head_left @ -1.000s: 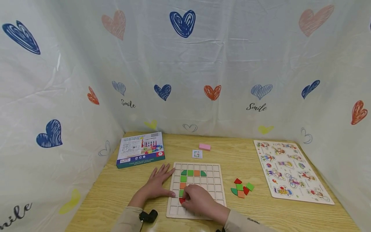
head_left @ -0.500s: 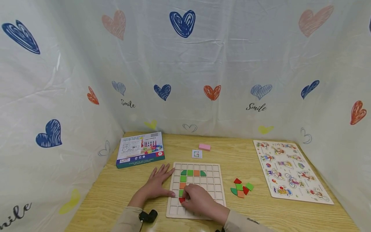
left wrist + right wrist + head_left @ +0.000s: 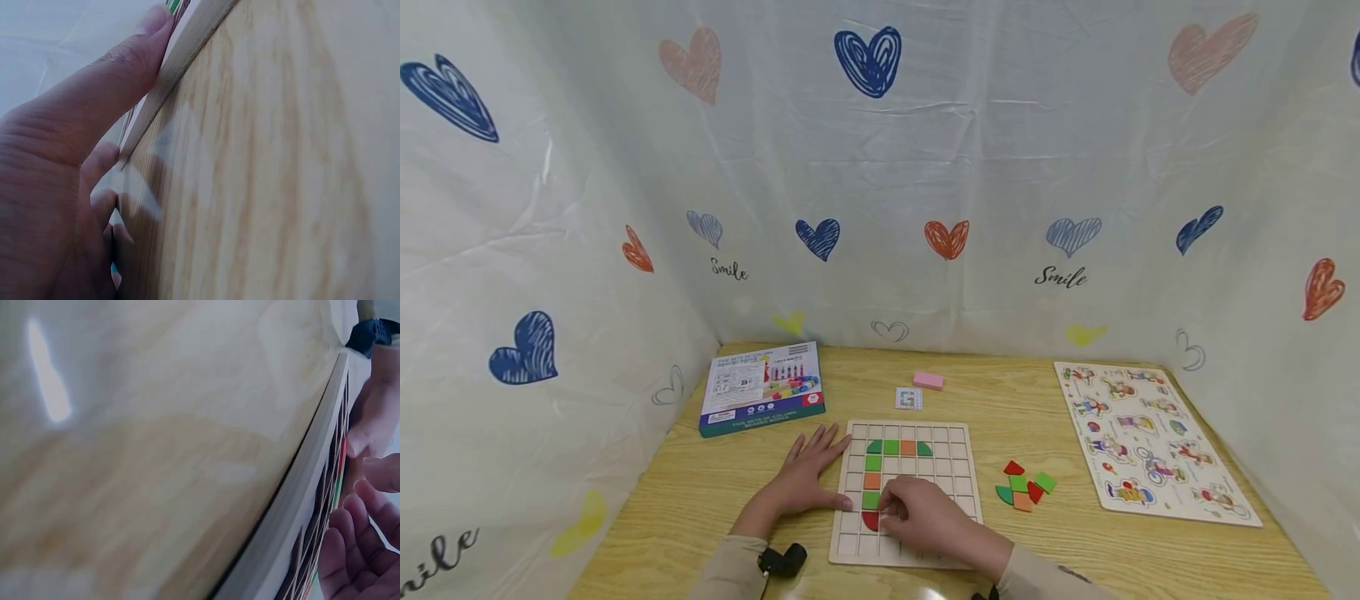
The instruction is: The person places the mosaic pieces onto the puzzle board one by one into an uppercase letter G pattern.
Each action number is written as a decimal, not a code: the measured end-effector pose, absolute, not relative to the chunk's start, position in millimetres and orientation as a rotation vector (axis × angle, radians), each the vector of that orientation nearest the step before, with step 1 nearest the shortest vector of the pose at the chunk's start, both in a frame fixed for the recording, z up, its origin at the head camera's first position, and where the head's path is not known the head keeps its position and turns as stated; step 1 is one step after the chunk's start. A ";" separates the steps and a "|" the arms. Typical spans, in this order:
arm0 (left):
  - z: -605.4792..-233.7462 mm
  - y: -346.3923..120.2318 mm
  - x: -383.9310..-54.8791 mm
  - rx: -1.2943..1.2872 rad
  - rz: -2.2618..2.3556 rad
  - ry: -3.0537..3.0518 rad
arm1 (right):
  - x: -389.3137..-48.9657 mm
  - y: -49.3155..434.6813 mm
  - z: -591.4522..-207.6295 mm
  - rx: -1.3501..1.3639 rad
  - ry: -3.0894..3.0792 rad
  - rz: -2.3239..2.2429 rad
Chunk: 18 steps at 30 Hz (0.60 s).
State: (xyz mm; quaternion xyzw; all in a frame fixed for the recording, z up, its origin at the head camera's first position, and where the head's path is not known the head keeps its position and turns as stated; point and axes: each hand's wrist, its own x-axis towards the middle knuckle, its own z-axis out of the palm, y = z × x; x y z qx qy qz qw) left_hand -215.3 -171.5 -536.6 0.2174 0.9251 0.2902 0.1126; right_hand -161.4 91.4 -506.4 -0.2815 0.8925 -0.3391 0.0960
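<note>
A square wooden grid board (image 3: pixel 955 559) lies on the table. Its cells hold green square tiles (image 3: pixel 870 500), orange square tiles (image 3: pixel 872 481), dark green quarter-round tiles (image 3: pixel 924 450) and one red quarter-round tile (image 3: pixel 870 521). My right hand (image 3: pixel 925 517) hovers over the board just right of the red tile, fingers loosely curled. In the right wrist view its thumb and fingertips stand apart with nothing between them. My left hand (image 3: pixel 805 479) is spread at the board's left edge, its thumb (image 3: pixel 134 59) on the rim. Cells under the right hand are hidden.
Loose red, green and orange tiles (image 3: pixel 1017 483) lie right of the board. Behind it are a small pattern card (image 3: pixel 909 398) and a pink block (image 3: pixel 928 381). A boxed set (image 3: pixel 763 387) stands back left; a picture puzzle board (image 3: pixel 1150 442) lies at the right.
My right hand has let go of the red tile and shifted slightly right, showing more of it in its cell. The left hand stays in place.
</note>
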 end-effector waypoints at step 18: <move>-537.4 -172.2 -216.0 0.654 0.834 2.710 | -176.9 199.6 -504.0 -0.515 2.854 -1.073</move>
